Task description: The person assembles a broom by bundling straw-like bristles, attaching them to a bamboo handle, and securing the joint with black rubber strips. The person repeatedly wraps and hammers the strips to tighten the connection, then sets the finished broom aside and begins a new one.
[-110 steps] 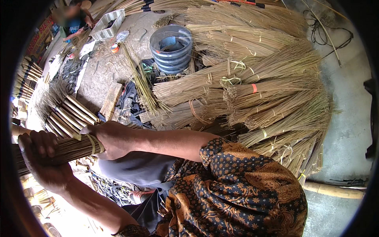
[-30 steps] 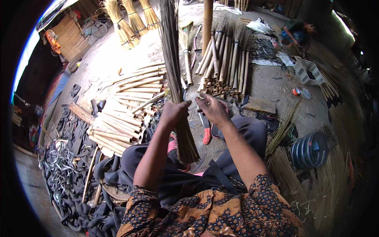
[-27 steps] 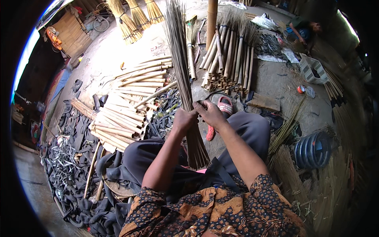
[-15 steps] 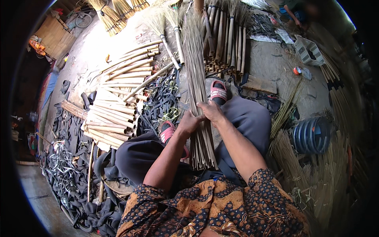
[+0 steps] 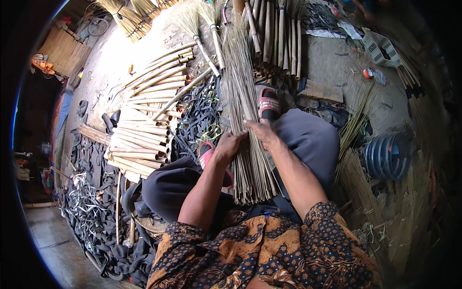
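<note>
A long bundle of thin brown broom sticks (image 5: 252,176) stands between my knees, its thick cut ends toward me and its fine tips spreading away. My left hand (image 5: 231,145) grips the bundle's left side, thumb across the front. On the right side, slightly farther up, my right hand (image 5: 263,134) is closed on the same sticks. Fingers behind the bundle are partly hidden. The sticks lie loosely between the hands and fan out at the near end. No binding shows around them.
Bamboo tubes (image 5: 139,139) lie stacked at left, beside dark rubber strips (image 5: 195,108). Two finished brooms (image 5: 207,55) lie beyond. Broom handles (image 5: 276,41) stand at the far middle. At right are a blue-tinted clear plastic container (image 5: 387,156), a white crate (image 5: 380,48) and loose sticks (image 5: 358,118).
My hands have moved a little apart, and the near ends of the bundle have spread wider to the right. The whole view has shifted slightly.
</note>
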Demonstrator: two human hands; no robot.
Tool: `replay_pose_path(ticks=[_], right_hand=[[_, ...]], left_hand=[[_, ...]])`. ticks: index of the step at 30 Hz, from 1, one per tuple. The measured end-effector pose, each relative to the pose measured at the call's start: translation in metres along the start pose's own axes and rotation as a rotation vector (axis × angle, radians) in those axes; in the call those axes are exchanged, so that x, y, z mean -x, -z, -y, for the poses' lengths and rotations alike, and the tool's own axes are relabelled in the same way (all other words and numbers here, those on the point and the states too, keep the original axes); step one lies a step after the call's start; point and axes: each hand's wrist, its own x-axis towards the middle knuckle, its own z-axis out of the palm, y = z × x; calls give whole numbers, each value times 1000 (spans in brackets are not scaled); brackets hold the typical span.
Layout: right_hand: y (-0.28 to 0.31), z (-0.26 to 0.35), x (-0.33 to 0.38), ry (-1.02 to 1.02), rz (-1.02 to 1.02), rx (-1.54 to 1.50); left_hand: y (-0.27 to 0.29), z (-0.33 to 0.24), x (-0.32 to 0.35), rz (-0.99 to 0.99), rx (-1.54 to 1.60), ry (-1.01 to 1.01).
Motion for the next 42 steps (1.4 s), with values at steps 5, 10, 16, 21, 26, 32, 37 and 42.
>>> replay_pose_path(ticks=[5,10,16,21,26,32,37,42], right_hand=[[4,24,15,-33,-5,146],[2,42,33,-48,-51,299],[0,17,19,39,-91,177],[0,4,2,35,-32,122],[-4,25,25,50,-30,24],[-7,89,69,103,169,-166],[38,180,123,274,153,-54],[137,253,193,454,-111,204]], left_hand=[[4,-4,1,4,35,42],[-1,-8,7,-28,-39,81],[-6,-14,13,-70,22,86],[-2,-15,12,-49,-43,58],[4,-15,10,-85,15,-2],[5,-26,13,-110,-17,5],[13,-40,17,-156,103,-140],[31,-53,13,-322,232,-336]])
